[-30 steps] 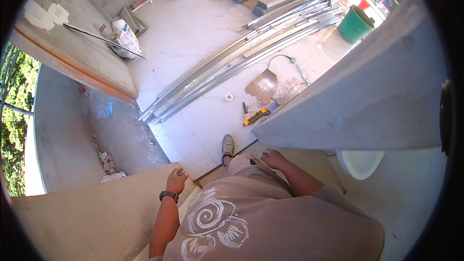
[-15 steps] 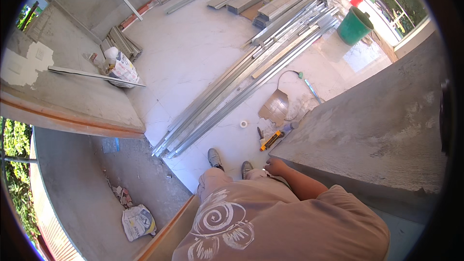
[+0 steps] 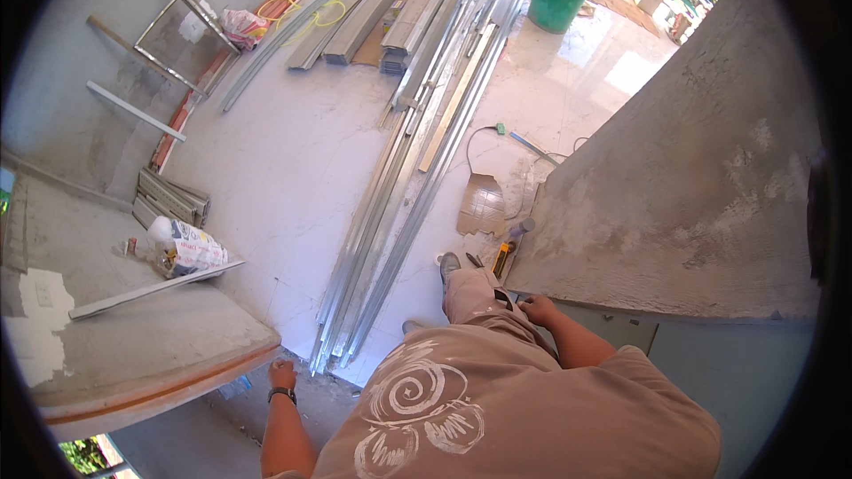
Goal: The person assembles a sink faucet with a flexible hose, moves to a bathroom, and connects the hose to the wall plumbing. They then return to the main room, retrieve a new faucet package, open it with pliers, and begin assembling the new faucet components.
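Note:
My left hand (image 3: 282,374) hangs at my left side with its fingers curled in, a dark watch on the wrist, close to the orange-edged end of a low plastered wall (image 3: 213,319). No object shows in it. Beside my right thigh is my right hand (image 3: 536,309), fingers bent; whatever they may hold is hidden. Nearest to it on the floor lie a yellow-and-black tool (image 3: 503,259) and a purple-grey cylinder (image 3: 524,227), against a rough cement wall (image 3: 674,177). Long metal channels (image 3: 410,177) stretch across the floor ahead of my feet.
A green bucket (image 3: 552,4) stands at the far right. A torn cardboard piece (image 3: 482,204) and a cable with a green end (image 3: 500,129) lie right of the channels. At left are a white sack (image 3: 195,248), a leaning metal strip (image 3: 151,291) and stacked panels (image 3: 169,200).
My left hand has come into view at lower left. My view and body have turned left, and one shoe has stepped forward. The right hand stays beside my thigh.

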Tool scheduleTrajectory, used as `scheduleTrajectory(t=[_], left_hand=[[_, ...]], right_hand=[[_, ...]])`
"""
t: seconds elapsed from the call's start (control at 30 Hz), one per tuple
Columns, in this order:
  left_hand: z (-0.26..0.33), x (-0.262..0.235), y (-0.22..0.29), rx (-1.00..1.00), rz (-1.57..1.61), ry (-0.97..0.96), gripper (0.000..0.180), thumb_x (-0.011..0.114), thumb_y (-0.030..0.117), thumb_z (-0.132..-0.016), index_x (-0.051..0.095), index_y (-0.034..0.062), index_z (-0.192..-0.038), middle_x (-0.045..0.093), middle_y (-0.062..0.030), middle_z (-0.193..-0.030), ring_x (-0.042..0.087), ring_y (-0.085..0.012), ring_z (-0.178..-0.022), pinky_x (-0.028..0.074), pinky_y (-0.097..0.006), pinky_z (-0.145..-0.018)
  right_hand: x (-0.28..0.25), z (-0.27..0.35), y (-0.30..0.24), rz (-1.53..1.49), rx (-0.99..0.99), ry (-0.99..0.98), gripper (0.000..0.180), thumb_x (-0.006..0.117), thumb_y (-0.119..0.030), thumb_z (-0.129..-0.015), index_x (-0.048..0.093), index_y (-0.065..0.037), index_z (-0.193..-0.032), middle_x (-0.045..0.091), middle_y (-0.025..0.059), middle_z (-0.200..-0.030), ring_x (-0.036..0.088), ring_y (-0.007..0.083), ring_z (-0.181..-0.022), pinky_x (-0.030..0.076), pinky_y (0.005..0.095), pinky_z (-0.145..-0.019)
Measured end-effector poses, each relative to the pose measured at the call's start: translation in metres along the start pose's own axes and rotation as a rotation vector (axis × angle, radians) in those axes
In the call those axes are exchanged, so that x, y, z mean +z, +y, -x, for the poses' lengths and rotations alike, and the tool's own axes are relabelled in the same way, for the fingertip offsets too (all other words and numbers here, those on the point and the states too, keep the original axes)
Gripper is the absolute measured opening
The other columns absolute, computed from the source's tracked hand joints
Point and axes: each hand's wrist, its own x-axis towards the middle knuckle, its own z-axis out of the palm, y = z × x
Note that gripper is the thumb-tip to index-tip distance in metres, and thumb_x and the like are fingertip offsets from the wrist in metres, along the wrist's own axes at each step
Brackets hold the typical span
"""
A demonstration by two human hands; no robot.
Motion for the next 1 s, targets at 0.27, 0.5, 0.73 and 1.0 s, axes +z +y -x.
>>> scheduleTrajectory(t=[0.27,0.5,0.73,1.0], left_hand=[[-0.001,0.166,0.298,0.235,-0.067,-0.316,0.051,0.073,0.023,-0.097,0.055,-0.0032,-0.138,0.07,-0.0145,-0.112,0.071,-0.0217,-0.091,0.057,-0.034,-0.074],[0.003,0.333,0.441,0.098,-0.434,-0.405,0.053,0.075,0.024,-0.094,0.058,-0.0038,-0.136,0.072,-0.0145,-0.108,0.074,-0.0227,-0.084,0.058,-0.036,-0.066],[-0.02,0.457,0.562,0.153,-0.705,-0.541,0.039,0.077,0.025,-0.091,0.071,-0.0016,-0.12,0.076,-0.0123,-0.097,0.074,-0.0215,-0.08,0.057,-0.034,-0.063],[-0.095,0.667,0.757,0.233,-0.825,-0.623,0.039,0.075,0.029,-0.09,0.075,-0.0018,-0.113,0.078,-0.0126,-0.1,0.076,-0.0227,-0.084,0.06,-0.037,-0.074]], right_hand=[[0.02,-0.112,0.045,-0.177,0.242,-0.113,0.038,0.072,-0.033,-0.093,0.079,0.002,-0.106,0.077,0.0192,-0.091,0.072,0.031,-0.067,0.058,0.0442,-0.06],[-0.092,-0.25,0.02,-0.158,0.231,-0.183,0.042,0.074,-0.031,-0.089,0.077,0.005,-0.11,0.077,0.0224,-0.098,0.075,0.0347,-0.076,0.06,0.0456,-0.063],[-0.357,-0.375,-0.083,-0.451,0.172,0.233,0.053,0.071,-0.035,-0.091,0.07,0.004,-0.127,0.072,0.0265,-0.124,0.071,0.0375,-0.115,0.055,0.0428,-0.1],[-0.535,-0.501,-0.086,-0.718,0.194,0.32,0.057,0.073,-0.039,-0.092,0.068,0.005,-0.129,0.072,0.0278,-0.123,0.07,0.0377,-0.116,0.054,0.0417,-0.101]])
